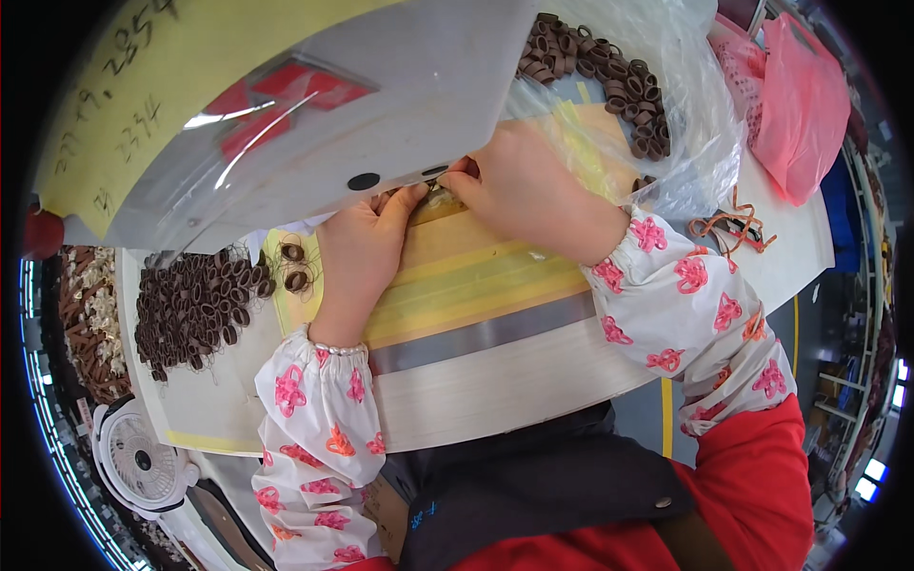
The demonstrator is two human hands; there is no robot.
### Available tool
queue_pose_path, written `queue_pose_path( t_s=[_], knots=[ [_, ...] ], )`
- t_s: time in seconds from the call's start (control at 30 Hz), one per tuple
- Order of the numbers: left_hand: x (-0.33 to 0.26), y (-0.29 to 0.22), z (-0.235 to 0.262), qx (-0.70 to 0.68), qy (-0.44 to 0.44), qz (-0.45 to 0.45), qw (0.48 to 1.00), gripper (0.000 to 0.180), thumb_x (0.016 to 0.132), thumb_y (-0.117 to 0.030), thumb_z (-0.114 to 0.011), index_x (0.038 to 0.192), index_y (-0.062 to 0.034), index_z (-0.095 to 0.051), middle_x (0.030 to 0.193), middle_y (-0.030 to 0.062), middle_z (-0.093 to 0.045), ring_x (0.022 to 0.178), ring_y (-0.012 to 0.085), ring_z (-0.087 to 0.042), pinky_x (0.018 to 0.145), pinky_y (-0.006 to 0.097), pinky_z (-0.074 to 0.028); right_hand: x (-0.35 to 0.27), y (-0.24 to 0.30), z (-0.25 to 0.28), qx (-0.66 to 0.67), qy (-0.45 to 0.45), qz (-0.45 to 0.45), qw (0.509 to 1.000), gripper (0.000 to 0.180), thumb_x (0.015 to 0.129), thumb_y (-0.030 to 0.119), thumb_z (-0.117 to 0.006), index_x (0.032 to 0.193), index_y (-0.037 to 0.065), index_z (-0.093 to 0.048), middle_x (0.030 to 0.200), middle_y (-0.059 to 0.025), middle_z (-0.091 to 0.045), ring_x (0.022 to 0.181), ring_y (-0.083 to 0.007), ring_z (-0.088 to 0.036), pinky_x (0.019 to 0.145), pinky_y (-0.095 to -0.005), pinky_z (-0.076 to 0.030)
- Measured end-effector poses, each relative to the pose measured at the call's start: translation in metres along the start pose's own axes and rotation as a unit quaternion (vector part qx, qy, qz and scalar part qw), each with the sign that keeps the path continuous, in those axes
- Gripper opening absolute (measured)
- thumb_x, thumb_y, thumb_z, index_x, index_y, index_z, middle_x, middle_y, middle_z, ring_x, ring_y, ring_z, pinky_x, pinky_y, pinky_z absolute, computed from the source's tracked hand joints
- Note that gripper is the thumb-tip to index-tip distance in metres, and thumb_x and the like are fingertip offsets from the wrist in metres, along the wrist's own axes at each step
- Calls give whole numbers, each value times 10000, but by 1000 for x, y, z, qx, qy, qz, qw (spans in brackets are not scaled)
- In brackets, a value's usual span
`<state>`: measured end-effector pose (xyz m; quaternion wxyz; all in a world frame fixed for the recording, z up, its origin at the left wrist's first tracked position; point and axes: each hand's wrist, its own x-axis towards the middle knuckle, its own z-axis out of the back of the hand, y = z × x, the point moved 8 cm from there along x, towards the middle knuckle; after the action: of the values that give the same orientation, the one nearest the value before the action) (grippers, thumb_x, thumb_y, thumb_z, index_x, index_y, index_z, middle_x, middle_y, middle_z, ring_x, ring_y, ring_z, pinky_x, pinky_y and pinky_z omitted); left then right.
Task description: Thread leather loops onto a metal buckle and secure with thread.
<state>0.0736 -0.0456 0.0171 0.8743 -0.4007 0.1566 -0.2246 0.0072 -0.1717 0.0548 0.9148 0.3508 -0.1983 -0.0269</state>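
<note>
My left hand (364, 246) and my right hand (533, 186) meet close together beneath the grey-white machine head (381, 105), which looks like a sewing machine. Thumb and fingers of each hand are pinched. What lies between the fingertips is mostly hidden by the machine and too small to name. Under my hands runs a work surface covered with yellow tape (476, 295). Beside my left wrist lie two small brown loops (296, 281) with loose threads. A large heap of such brown loops (195, 309) spreads farther left on the white table (514, 381).
Beyond my right hand, more brown loops (633, 90) lie by a clear plastic bag (709, 114). A pink bag (804, 105) stands at the far right, with orange cord (733, 228) nearer. A white fan (143, 457) sits low at left, below brown and cream scraps (90, 324).
</note>
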Motion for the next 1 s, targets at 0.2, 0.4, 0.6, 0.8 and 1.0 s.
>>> queue_pose_path(
  t_s=[0.2,0.4,0.6,0.8,1.0],
  knots=[
    [2,1,-4,-20,-17,-36,999,240,796,-243,-650,863,-14,-670,611,1,-610,549,16,-468,521,192,-385,-2,0,3,-32,28,-24,999,112,714,94,-599,694,-10,-562,690,-176,-588,662,-350,-580,591,-413,-465],
    [-6,-19,1,-18,-54,-101,993,249,789,-245,-641,708,-11,-616,560,54,-569,496,90,-478,517,266,-381,-5,0,9,-16,-11,26,999,119,715,97,-628,709,-6,-568,665,-156,-577,605,-310,-563,543,-355,-437],
    [-65,-43,17,127,-101,-292,943,262,791,-167,-616,574,-53,-526,479,31,-475,426,185,-394,615,299,-304,12,-28,74,-135,-113,12,984,123,717,88,-612,772,-11,-564,671,-166,-578,655,-328,-575,594,-376,-449],
    [-70,32,85,181,-127,-156,963,178,800,-157,-622,673,-34,-600,534,26,-515,486,148,-433,686,290,-319,32,-86,81,-285,-117,-44,950,170,723,89,-569,879,23,-580,791,-172,-591,786,-345,-576,710,-422,-460],
    [-65,-9,81,137,-151,-199,958,199,815,-109,-567,966,7,-622,996,158,-591,914,287,-510,891,349,-344,29,-87,80,-351,-90,-64,930,203,700,92,-545,898,74,-589,860,-155,-581,774,-341,-581,675,-433,-474]
  ],
)
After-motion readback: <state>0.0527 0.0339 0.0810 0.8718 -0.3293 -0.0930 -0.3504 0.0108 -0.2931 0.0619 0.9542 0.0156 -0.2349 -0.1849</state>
